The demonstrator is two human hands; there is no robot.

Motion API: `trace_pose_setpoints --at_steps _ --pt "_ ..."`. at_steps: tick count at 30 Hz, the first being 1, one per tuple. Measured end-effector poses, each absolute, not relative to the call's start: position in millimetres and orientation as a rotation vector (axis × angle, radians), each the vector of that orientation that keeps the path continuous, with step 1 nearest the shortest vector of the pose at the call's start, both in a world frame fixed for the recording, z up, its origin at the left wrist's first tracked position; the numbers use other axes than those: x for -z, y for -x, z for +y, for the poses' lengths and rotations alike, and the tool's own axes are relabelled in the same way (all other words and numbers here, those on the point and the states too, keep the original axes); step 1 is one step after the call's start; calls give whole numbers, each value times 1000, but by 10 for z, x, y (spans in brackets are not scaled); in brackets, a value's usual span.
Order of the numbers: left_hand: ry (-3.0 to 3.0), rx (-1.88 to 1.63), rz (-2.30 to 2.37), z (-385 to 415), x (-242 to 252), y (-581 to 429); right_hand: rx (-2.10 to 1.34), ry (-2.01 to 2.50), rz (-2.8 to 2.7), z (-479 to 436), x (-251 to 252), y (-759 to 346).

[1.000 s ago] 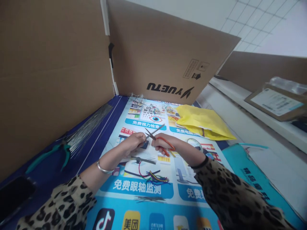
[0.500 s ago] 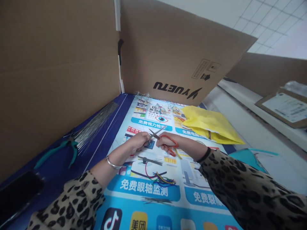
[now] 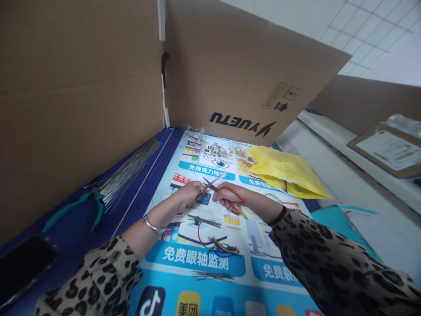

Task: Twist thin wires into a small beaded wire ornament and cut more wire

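Observation:
My right hand (image 3: 225,195) is closed through the orange-red handles of the scissors (image 3: 235,202), whose blades stand apart and point up and to the left. Close beside the blades, my left hand (image 3: 192,193) is closed in a pinch; whatever lies between its fingers is too small to make out. Below the hands, on the printed sheet (image 3: 184,274), lies a bundle of thin grey wires (image 3: 204,221) with a dark band round it. Several coloured wires (image 3: 222,248) spread out just under that bundle, and short dark strands (image 3: 213,276) lie nearer to me.
Teal-handled pliers (image 3: 67,211) and a sheaf of long metal wires (image 3: 126,177) lie to the left, with a dark phone-like slab (image 3: 24,270) nearer. Cardboard panels (image 3: 243,66) stand behind. A yellow bag (image 3: 287,172) and a teal item (image 3: 342,226) are on the right. Tangled wires (image 3: 195,134) lie at the back.
The whole view has shifted slightly. Both hands and the scissors hold almost the same pose, blades still apart.

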State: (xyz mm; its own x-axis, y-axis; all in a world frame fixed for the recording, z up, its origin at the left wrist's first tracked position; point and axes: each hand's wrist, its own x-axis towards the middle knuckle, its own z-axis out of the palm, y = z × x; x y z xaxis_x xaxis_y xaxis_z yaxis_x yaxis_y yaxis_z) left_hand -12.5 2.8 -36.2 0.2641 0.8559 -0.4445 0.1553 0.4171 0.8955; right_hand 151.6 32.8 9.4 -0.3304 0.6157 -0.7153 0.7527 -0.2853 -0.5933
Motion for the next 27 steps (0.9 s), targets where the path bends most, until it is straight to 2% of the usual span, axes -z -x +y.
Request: trace_pose_setpoints --at_steps 16,27 --pt "-1086 -601 1185 -37 306 152 1687 -1556 1702 337 -297 -1494" --pt "-1085 -606 1229 -17 331 109 1709 -1664 1809 285 -157 -1532"
